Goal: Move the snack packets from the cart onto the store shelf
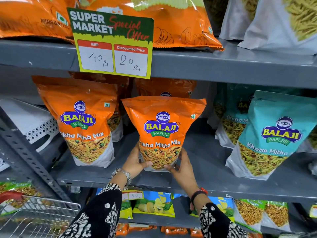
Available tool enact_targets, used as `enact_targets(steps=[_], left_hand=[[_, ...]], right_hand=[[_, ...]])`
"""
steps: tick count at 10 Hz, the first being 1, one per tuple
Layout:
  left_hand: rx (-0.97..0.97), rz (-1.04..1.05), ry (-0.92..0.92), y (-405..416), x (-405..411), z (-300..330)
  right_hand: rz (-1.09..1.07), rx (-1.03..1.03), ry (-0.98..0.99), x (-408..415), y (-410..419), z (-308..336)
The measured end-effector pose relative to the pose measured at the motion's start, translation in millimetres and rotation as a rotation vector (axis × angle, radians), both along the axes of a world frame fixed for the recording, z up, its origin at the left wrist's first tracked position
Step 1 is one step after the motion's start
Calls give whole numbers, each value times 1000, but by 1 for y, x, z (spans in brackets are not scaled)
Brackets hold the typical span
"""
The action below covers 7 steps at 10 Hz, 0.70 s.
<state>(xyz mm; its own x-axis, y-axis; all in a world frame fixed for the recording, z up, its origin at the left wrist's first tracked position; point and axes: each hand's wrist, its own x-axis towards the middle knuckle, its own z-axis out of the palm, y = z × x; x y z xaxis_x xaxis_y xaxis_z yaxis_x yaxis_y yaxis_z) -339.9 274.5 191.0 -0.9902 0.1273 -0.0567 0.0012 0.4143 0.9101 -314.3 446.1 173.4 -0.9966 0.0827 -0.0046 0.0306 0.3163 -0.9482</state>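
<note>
An orange Tikha Mitha Mix packet (163, 127) stands upright on the grey middle shelf (211, 170), near its front. My left hand (134, 161) grips its lower left corner and my right hand (182, 166) grips its lower right corner. Another orange packet of the same kind (82, 121) stands to its left, and more orange packets stand behind it. The wire cart (39, 215) with a red handle is at the bottom left; what it holds is unclear.
Teal Khatta Mitha packets (274, 134) stand on the right of the same shelf. A yellow price sign (113, 47) hangs from the upper shelf edge. Large orange wafer bags (171, 19) lie above. Small packets (154, 204) fill the lower shelf. A slotted upright (25, 152) runs at left.
</note>
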Motion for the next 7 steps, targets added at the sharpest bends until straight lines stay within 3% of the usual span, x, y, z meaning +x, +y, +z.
enact_targets(steps=[5,6,7], left_hand=[[8,-27,-5,-3,1,-5],[25,-12,29,-2,5,-7],[-45,143,163,-1,12,-12]], right_hand=[[8,12,5,1,-1,-4],[25,14,21,3,-1,-5],[-18,24,10,11,0,-7]])
